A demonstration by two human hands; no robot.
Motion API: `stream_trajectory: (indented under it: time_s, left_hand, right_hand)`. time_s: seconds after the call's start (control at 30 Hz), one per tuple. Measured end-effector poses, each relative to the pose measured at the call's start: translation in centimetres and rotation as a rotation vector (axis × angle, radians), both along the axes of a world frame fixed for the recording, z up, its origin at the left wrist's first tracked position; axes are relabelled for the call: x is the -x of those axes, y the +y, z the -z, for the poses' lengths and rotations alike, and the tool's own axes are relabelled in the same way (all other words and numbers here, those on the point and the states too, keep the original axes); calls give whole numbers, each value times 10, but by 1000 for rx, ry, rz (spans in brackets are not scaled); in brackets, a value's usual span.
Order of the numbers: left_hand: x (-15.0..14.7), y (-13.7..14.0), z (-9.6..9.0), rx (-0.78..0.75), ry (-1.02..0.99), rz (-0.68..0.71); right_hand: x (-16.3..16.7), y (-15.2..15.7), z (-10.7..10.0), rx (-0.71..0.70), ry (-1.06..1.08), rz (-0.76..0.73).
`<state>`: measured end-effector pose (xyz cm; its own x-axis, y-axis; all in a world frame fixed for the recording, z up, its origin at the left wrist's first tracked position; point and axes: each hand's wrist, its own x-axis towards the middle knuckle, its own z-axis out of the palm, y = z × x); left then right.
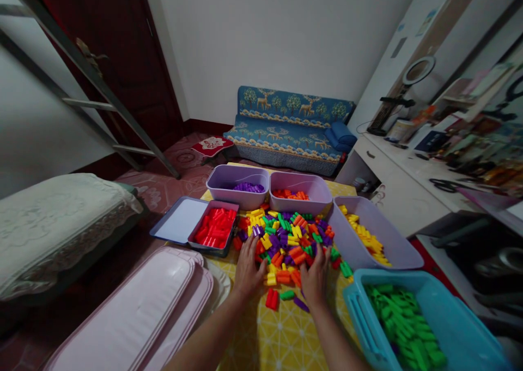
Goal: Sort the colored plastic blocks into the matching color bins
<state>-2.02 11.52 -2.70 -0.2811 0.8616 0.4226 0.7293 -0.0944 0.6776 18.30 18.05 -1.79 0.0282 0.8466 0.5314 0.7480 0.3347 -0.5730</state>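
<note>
A mixed heap of small plastic building blocks [281,240] in purple, orange, yellow, green and red lies mid-table. At its near left edge rests my left hand [248,267], fingers apart and touching the blocks. My right hand [315,273] is at the near right edge, its fingers spread over the blocks. No block shows gripped in either hand. Between my wrists lie a red block [272,299], a green block [287,295] and a purple block [301,304]. Left of the heap, an open case [192,243] holds red blocks [216,226].
Behind the heap stand a lilac bin [237,195] with purple blocks and another lilac bin [300,203] with orange ones. To the right are a lilac bin [402,256] with yellow blocks and a blue bin [457,316] with green ones. Pale pink lids [134,305] lie at left.
</note>
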Motion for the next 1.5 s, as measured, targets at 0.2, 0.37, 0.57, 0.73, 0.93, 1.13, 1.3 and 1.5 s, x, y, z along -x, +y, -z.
stream_trajectory:
  time_s: [0.2, 0.37, 0.57, 0.73, 0.93, 1.13, 1.3, 1.5]
  left_hand:
    - [-1, -1, -3, 23, -3, -5]
    - [-1, -1, -5, 27, -25, -4]
    - [-1, 0, -4, 8, -25, -2]
    - [-1, -1, -6, 7, -10, -1]
    - [-3, -3, -14, -20, 48, 7]
    - [7, 1, -20, -11, 178, -6]
    - [10, 8, -21, 43, 210, 50]
    - [7, 10, -16, 25, 192, 5]
  right_hand:
    - [17, 29, -17, -71, 175, 17]
    - [25, 7, -40, -99, 149, -180]
    - [39, -5, -42, 83, -210, -236]
    - [53, -3, -49, 183, -329, -247]
    - [56, -2, -36, 112, -217, -250]
    - [51, -1, -28, 64, -156, -296]
    - [47, 5, -32, 85, -160, -468]
    - [47, 5, -26, -31, -75, -540]
